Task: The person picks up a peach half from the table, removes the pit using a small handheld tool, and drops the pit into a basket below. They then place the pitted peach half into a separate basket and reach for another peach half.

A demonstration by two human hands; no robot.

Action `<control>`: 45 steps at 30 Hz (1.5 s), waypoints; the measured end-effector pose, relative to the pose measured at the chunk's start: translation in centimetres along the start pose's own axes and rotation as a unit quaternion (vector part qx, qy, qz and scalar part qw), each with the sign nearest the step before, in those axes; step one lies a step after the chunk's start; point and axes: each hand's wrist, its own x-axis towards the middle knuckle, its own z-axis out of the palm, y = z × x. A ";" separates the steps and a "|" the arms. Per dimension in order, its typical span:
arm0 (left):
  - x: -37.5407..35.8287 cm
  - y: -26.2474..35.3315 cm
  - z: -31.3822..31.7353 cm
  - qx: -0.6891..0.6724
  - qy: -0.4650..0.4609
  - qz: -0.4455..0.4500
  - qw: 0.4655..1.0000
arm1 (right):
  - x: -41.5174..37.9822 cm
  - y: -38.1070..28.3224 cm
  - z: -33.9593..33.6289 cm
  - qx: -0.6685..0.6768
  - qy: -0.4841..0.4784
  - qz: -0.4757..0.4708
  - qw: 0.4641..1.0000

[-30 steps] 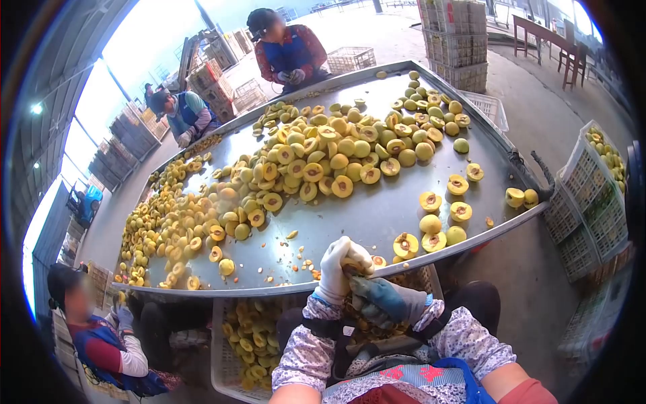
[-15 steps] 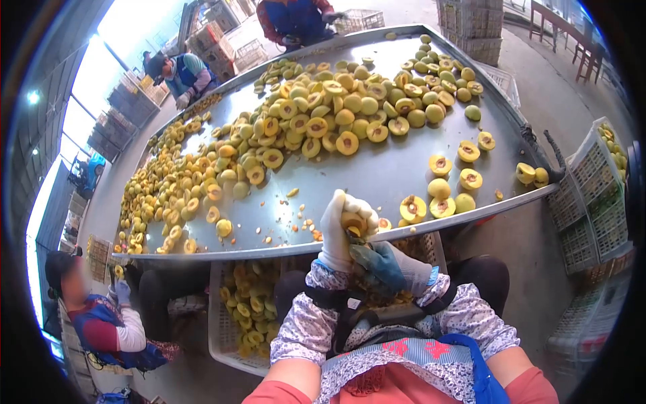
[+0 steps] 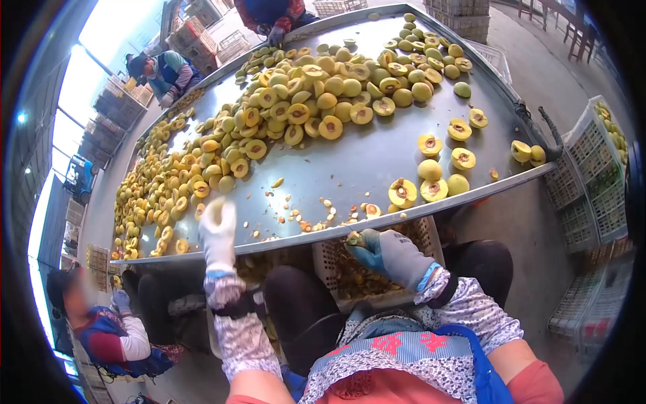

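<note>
My left hand (image 3: 219, 227), in a white glove, is over the near left edge of the metal table (image 3: 316, 175), its fingers smeared by motion. Beside its fingers lie halved yellow-green stone fruits (image 3: 201, 189). My right hand (image 3: 391, 254), in a grey glove with blue-green fingers, is curled closed just below the table's front rim. A small greenish-brown bit shows at its fingertips; I cannot tell what it grips. Several fruit halves (image 3: 402, 192) lie near the rim above it, some with a pit showing. Loose pits and scraps (image 3: 323, 215) are scattered between my hands.
A large heap of halved fruit (image 3: 303, 101) covers the table's middle and far side. Below the rim stands a crate (image 3: 326, 266) of scraps. Stacked crates (image 3: 595, 172) are at the right. One person (image 3: 114, 330) sits at left; two others work along the far edges.
My left hand has moved left, away from my right hand and the fruit piece it held. My right hand stays near the rim. The view has shifted slightly.
</note>
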 end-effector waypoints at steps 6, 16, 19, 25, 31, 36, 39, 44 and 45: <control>11.7 3.3 15.6 -0.032 -0.122 0.029 0.992 | 0.6 -0.9 -1.7 0.040 0.013 -0.005 0.999; 14.2 4.2 21.6 0.116 -0.246 0.003 0.962 | 1.0 -2.1 -2.8 0.019 0.004 0.030 0.999; 12.8 4.0 20.0 0.010 -0.368 -0.031 0.929 | 1.2 -1.9 -2.0 0.047 0.051 0.006 0.998; 1.5 10.4 13.5 -0.295 -0.345 -0.037 0.891 | 2.1 -2.6 -1.3 0.180 0.137 -0.004 0.974; -5.6 9.7 13.9 -0.497 -0.299 -0.043 0.814 | 3.0 -2.0 0.3 0.239 0.153 -0.056 0.957; -8.0 11.2 15.2 -0.621 -0.202 -0.130 0.746 | 3.5 -0.8 1.2 0.211 0.152 -0.045 0.965; -7.8 10.3 15.7 -0.618 -0.211 -0.125 0.747 | 3.7 -1.1 1.0 0.235 0.131 -0.027 0.963; -8.1 9.8 15.9 -0.589 -0.216 -0.107 0.772 | 4.0 -1.2 1.3 0.241 0.120 -0.035 0.962; -8.3 9.9 16.0 -0.589 -0.215 -0.107 0.772 | 4.1 -1.1 1.6 0.241 0.119 -0.035 0.963</control>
